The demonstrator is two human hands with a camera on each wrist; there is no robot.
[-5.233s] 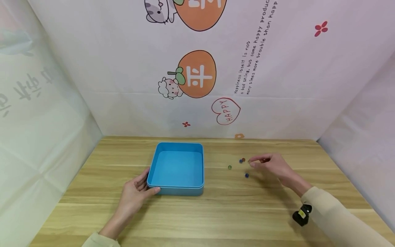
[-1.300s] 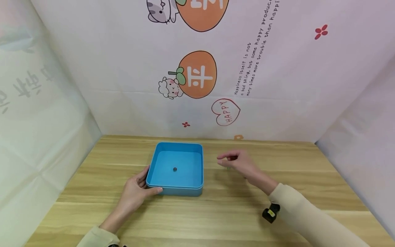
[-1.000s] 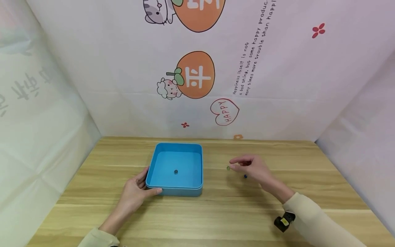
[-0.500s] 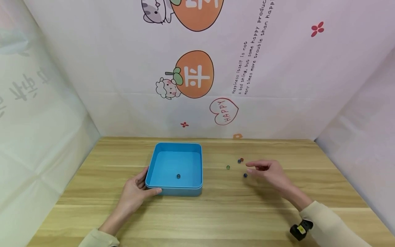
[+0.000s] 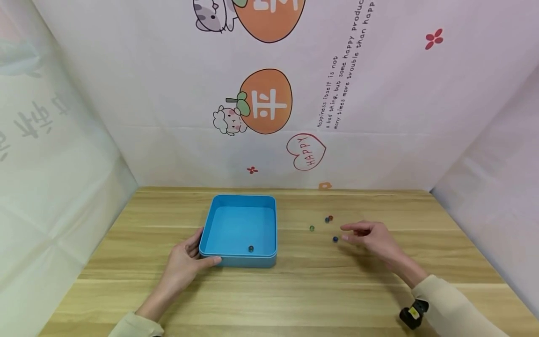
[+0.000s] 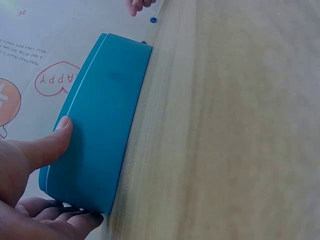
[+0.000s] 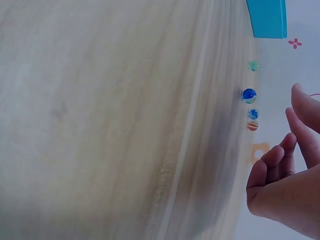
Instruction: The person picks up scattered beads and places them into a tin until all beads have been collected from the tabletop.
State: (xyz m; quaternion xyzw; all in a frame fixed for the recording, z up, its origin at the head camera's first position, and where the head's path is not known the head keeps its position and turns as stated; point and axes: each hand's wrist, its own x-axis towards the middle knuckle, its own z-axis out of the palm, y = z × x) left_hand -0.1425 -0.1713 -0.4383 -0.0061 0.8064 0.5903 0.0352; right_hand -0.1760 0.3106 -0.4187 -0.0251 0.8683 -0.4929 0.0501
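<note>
Left hand (image 5: 185, 266) grips the near-left corner of the blue box (image 5: 219, 213): thumb laid along the box's front wall, other fingers curled round its left side. Left wrist view shows the same, thumb (image 6: 50, 145) pressed flat on the box wall (image 6: 100, 125), fingertips tucked under the corner. Box sits on the wood worktop (image 5: 294, 290), roughly mid-width, open top.

Inside the box, 1 dark marble (image 5: 251, 249) lies near the front wall, a bit right of the box's centre.

Right of the box, 4 marbles on the worktop: green marble (image 5: 312, 228) closest to the box; a blue and red pair (image 5: 329, 218) touching or nearly so, further back and further right of the box; a blue marble (image 5: 335, 239) nearer the front.

Right hand (image 5: 372, 238) is right of the box, beyond the marbles, fingers loosely spread w/ thumb and forefinger apart, holding nothing. Its fingertips point at the front blue marble, just beside it, not touching. Right wrist view: fingers (image 7: 277, 160) half-curled, marbles lined up nearby (image 7: 249, 95).
</note>
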